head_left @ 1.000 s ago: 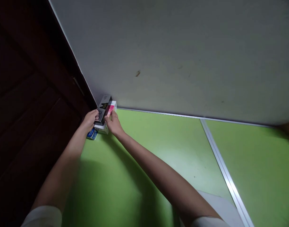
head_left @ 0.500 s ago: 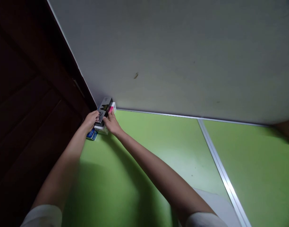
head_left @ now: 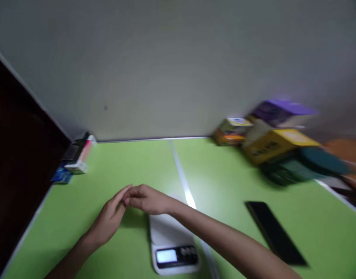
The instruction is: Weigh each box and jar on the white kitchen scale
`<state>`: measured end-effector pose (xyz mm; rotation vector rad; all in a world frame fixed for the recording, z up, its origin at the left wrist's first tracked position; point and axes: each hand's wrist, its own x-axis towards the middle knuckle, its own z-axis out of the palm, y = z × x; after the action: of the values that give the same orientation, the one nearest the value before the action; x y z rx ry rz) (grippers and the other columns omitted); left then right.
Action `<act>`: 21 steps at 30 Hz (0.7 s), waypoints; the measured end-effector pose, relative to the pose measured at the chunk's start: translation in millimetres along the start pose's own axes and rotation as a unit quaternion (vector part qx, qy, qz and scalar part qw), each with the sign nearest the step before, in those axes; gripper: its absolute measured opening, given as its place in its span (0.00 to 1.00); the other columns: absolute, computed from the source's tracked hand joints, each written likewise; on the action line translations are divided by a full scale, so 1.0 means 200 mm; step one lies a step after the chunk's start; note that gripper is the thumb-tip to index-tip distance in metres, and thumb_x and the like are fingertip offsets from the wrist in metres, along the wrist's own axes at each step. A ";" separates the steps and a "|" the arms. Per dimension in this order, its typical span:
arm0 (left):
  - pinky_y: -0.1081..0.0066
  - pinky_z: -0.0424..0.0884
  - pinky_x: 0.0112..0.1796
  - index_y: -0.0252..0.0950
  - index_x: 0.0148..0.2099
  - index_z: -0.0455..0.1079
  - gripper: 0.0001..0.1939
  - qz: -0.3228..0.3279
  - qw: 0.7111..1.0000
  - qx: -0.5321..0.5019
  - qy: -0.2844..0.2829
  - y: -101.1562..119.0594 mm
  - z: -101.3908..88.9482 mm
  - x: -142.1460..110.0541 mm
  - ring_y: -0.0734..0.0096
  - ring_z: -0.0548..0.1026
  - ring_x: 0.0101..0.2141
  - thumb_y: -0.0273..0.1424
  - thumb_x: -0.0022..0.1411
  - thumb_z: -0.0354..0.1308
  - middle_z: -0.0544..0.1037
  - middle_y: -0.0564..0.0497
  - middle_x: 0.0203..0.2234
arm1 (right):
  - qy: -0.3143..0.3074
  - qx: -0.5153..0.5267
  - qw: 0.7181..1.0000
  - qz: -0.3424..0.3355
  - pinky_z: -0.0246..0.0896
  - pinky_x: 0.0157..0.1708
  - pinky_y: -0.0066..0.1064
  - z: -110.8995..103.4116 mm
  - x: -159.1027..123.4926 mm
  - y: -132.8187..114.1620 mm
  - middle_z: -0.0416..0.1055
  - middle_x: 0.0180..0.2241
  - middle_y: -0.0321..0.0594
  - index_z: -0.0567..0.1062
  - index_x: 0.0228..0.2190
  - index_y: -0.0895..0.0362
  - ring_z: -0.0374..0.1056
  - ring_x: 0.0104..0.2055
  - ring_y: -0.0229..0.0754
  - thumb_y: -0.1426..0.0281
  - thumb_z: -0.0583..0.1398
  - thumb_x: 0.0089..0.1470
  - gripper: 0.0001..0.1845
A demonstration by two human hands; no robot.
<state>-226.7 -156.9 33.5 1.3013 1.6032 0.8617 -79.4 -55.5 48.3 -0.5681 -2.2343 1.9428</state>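
Note:
My left hand (head_left: 108,219) and my right hand (head_left: 147,198) meet at the fingertips above the green table (head_left: 128,159). The left fingers are stretched out; the right fingers are loosely bent, thumb apart, over the left fingertips. Nothing shows in either hand, though the spot where they touch is partly hidden. Just below my right hand lies a white digital scale (head_left: 166,228) with a lit display, its pan bare where visible. In the left corner, a dark box (head_left: 76,151), a white and pink box (head_left: 82,159) and a blue box (head_left: 61,174) lie side by side.
At the back right stand a small yellow-orange box (head_left: 230,131), a yellow box (head_left: 273,145), a purple box (head_left: 282,110) and a teal item (head_left: 320,161), all blurred. A flat black object (head_left: 273,232) lies at right. The wall (head_left: 166,77) bounds the back.
Both hands have let go of the dark box in the corner and come back together near the scale. The view has swung right, bringing the scale and the right-hand boxes into sight.

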 end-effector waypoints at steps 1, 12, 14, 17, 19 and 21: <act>0.58 0.58 0.60 0.34 0.63 0.60 0.27 -0.008 0.999 -0.007 -0.039 0.02 0.11 -0.03 0.59 0.63 0.60 0.37 0.64 0.47 0.66 0.43 0.60 | 0.003 -0.008 1.000 0.015 0.65 0.48 0.37 -0.02 -0.15 0.02 0.77 0.42 0.43 0.78 0.42 0.61 0.72 0.43 0.44 0.68 0.57 0.59 0.14; 0.53 0.53 0.62 0.42 0.62 0.62 0.27 0.122 0.960 0.074 -0.240 0.56 1.19 0.31 0.58 0.60 0.62 0.32 0.60 0.52 0.64 0.47 0.62 | 0.370 0.051 0.927 0.037 0.61 0.55 0.41 -0.38 -1.41 0.38 0.74 0.49 0.47 0.76 0.45 0.57 0.69 0.53 0.47 0.64 0.58 0.56 0.16; 0.55 0.54 0.62 0.40 0.63 0.61 0.29 0.151 0.957 0.058 -0.240 0.63 1.40 0.47 0.60 0.62 0.61 0.27 0.58 0.52 0.65 0.46 0.61 | 0.436 0.052 0.898 0.026 0.63 0.53 0.42 -0.50 -1.48 0.49 0.75 0.48 0.47 0.75 0.45 0.56 0.70 0.51 0.47 0.65 0.59 0.55 0.17; 0.57 0.54 0.62 0.35 0.61 0.63 0.30 0.147 0.968 0.045 -0.200 0.71 1.66 0.74 0.60 0.62 0.61 0.22 0.55 0.52 0.65 0.42 0.61 | 0.524 0.004 0.851 0.044 0.66 0.51 0.44 -0.75 -1.50 0.65 0.75 0.47 0.47 0.74 0.46 0.56 0.72 0.49 0.47 0.69 0.58 0.51 0.19; 0.57 0.52 0.62 0.32 0.61 0.63 0.31 0.142 0.976 0.044 -0.159 0.76 1.78 0.93 0.58 0.61 0.61 0.19 0.53 0.52 0.65 0.40 0.61 | 0.566 -0.032 0.821 0.067 0.64 0.51 0.47 -0.95 -1.47 0.74 0.73 0.49 0.50 0.72 0.48 0.58 0.71 0.50 0.50 0.71 0.56 0.49 0.22; 0.57 0.48 0.64 0.31 0.62 0.60 0.35 0.146 0.982 0.040 -0.113 0.81 1.84 1.12 0.56 0.57 0.63 0.17 0.50 0.53 0.61 0.38 0.63 | 0.592 -0.057 0.801 0.075 0.60 0.54 0.52 -1.15 -1.43 0.80 0.69 0.53 0.55 0.69 0.51 0.61 0.67 0.53 0.53 0.72 0.56 0.47 0.27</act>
<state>158.9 92.7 -3.7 1.6572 1.2996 0.7956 293.0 71.1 -26.5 -1.4718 -1.4413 0.9138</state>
